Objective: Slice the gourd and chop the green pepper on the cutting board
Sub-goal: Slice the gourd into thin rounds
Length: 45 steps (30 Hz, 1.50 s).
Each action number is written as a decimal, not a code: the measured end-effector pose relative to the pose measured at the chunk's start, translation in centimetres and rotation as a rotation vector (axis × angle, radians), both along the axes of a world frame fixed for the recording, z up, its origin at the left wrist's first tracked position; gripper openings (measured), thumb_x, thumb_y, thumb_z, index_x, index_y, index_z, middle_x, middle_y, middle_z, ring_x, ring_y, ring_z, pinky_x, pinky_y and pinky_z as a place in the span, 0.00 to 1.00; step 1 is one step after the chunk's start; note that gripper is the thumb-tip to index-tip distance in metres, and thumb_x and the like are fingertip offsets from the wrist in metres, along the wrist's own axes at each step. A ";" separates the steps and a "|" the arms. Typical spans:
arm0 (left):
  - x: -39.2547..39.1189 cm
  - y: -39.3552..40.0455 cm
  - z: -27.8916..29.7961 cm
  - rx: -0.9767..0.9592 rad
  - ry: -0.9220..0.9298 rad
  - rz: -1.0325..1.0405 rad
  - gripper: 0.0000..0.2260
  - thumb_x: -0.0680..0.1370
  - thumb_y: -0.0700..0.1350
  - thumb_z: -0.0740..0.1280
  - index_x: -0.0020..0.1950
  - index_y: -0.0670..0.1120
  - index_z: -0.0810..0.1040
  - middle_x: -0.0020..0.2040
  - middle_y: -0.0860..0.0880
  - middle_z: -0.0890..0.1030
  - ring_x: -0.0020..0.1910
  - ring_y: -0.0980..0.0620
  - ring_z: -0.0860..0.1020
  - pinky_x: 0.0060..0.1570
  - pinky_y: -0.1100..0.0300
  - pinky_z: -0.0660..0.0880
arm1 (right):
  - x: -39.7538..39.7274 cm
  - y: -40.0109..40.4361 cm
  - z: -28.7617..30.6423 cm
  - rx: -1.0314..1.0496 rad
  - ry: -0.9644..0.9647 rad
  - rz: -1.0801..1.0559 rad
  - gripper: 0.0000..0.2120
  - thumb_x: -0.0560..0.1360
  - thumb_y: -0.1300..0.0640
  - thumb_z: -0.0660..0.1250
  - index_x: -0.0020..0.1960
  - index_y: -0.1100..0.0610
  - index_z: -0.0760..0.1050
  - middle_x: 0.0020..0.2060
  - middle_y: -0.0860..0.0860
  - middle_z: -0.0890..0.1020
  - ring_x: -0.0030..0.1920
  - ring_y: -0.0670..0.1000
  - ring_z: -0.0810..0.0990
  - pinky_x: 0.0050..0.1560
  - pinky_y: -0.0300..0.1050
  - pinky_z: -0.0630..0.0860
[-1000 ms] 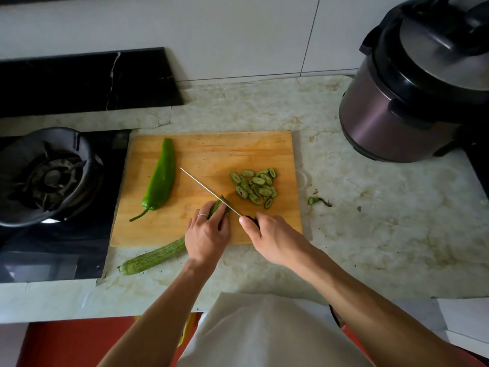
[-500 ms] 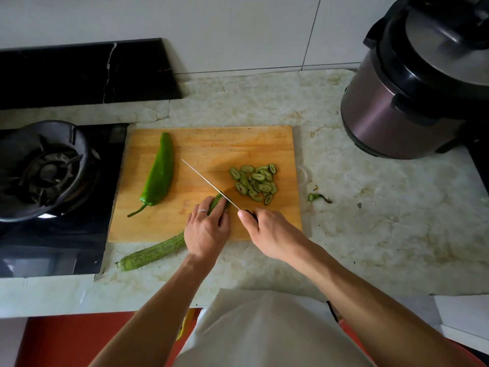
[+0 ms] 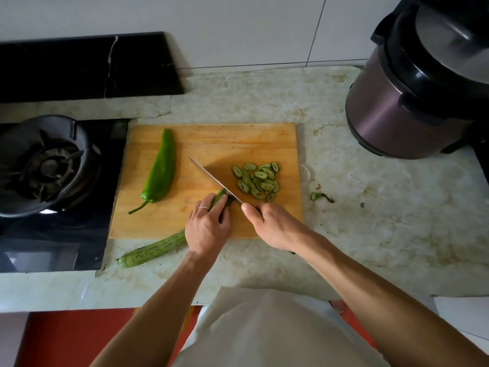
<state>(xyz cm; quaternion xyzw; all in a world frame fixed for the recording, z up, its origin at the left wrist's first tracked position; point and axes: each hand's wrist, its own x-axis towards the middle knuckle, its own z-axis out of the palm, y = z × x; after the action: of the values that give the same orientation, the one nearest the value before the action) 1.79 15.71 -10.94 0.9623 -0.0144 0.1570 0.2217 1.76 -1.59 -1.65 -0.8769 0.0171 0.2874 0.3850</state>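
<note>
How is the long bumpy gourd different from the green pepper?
The gourd is dull, ridged and partly sliced, while the green pepper is shiny, smooth and whole. The left hand holds the gourd; nothing touches the pepper. The gourd overhangs the cutting board; the pepper lies fully on it. Both are green.

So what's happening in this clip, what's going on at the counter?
A person is slicing a gourd on a wooden cutting board. The left hand grips the gourd near its cut end while the right hand holds a knife at that end. A pile of slices lies to the right of the blade. The green pepper lies whole on the board.
</note>
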 end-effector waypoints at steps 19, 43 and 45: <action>-0.1 0.0 0.4 -0.001 0.035 -0.004 0.12 0.74 0.44 0.68 0.56 0.51 0.84 0.54 0.53 0.83 0.48 0.47 0.78 0.36 0.56 0.77 | -1.4 -0.1 -1.0 -0.104 -0.067 0.042 0.21 0.82 0.37 0.50 0.44 0.52 0.68 0.35 0.51 0.75 0.41 0.59 0.77 0.39 0.47 0.67; -0.4 -0.2 0.9 -0.068 0.059 0.027 0.13 0.71 0.46 0.70 0.53 0.49 0.87 0.54 0.48 0.85 0.51 0.45 0.83 0.38 0.56 0.80 | -1.6 -0.4 1.2 -0.039 -0.051 -0.030 0.23 0.81 0.36 0.52 0.40 0.52 0.70 0.36 0.51 0.77 0.39 0.54 0.77 0.38 0.46 0.68; -0.4 -0.2 0.9 -0.069 0.053 0.026 0.12 0.71 0.46 0.70 0.54 0.49 0.87 0.54 0.48 0.85 0.51 0.45 0.83 0.38 0.56 0.80 | -1.7 -0.4 1.2 -0.047 -0.051 -0.024 0.22 0.81 0.36 0.52 0.40 0.51 0.69 0.36 0.50 0.77 0.39 0.54 0.77 0.38 0.46 0.68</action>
<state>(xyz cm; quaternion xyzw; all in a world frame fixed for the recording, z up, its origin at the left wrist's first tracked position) 1.38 15.54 -10.00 0.9580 0.0092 0.1349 0.2529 0.09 -2.04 -0.45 -0.8924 0.0244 0.2600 0.3680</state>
